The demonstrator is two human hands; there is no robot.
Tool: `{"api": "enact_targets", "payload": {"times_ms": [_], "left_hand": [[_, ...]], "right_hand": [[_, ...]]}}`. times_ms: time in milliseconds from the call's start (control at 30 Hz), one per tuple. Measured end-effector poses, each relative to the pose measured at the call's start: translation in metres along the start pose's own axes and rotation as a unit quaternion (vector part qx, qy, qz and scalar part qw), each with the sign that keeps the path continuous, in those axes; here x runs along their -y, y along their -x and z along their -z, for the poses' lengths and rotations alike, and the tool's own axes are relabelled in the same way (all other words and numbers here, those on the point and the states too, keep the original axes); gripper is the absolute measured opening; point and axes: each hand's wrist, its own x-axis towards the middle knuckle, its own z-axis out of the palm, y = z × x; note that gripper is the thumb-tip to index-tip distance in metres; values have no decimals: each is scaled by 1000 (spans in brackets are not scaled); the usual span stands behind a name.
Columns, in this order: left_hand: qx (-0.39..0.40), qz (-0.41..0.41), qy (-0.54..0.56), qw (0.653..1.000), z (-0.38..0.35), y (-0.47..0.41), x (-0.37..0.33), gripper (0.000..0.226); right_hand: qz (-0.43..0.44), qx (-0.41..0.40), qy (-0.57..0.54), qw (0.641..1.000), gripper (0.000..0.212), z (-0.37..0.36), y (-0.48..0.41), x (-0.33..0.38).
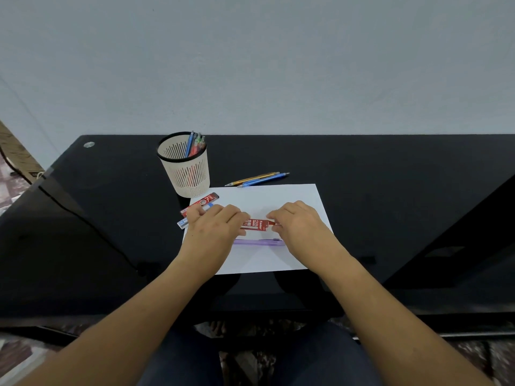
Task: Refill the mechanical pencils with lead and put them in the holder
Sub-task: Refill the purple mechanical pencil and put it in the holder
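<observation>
Purple comes nearest: a pencil (259, 242) lies flat across the white paper (295, 199), just in front of both hands. Past it, the left hand (214, 229) and the right hand (299, 222) share a red lead case (256, 224) marked 2B, held low over the sheet; left fingers grip its left end, while the right fingertips pinch its right end. Beyond the left hand, a second red case (201, 203) and a blue-and-white case (183, 223) lie at the paper's left edge, partly covered by the fingers. Farther on, just off the sheet's far edge, a yellow pencil (253, 178) and a blue pencil (264, 179) rest side by side on the black desk (390, 190). Farthest, at the left, the beige slotted holder (185, 168) stands upright with several pencils inside.
</observation>
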Motion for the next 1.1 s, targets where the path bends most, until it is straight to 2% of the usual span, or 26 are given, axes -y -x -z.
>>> {"api": "enact_targets", "payload": {"times_ms": [167, 300, 567, 767, 900, 1033, 1100], "left_hand": [[4, 11, -10, 1000, 6, -1, 1, 49], [0, 1, -20, 1000, 13, -5, 4, 59], [-22, -35, -29, 999, 21, -9, 8, 65], [-29, -40, -39, 998, 19, -5, 6, 92], [-24, -41, -41, 998, 18, -3, 5, 77], [-29, -26, -33, 999, 19, -3, 3, 96], [-27, -26, -36, 999, 18, -4, 3, 92]], "right_hand": [[-67, -27, 10, 997, 38, 2, 6, -4], [-91, -13, 13, 996, 37, 0, 8, 0], [-87, -28, -33, 995, 31, -3, 4, 9], [-83, -32, -35, 995, 30, -6, 4, 12], [-89, -29, -42, 995, 29, -6, 3, 12], [-96, -25, -40, 994, 27, -5, 1, 11], [-102, -19, -44, 994, 28, -3, 1, 11]]}}
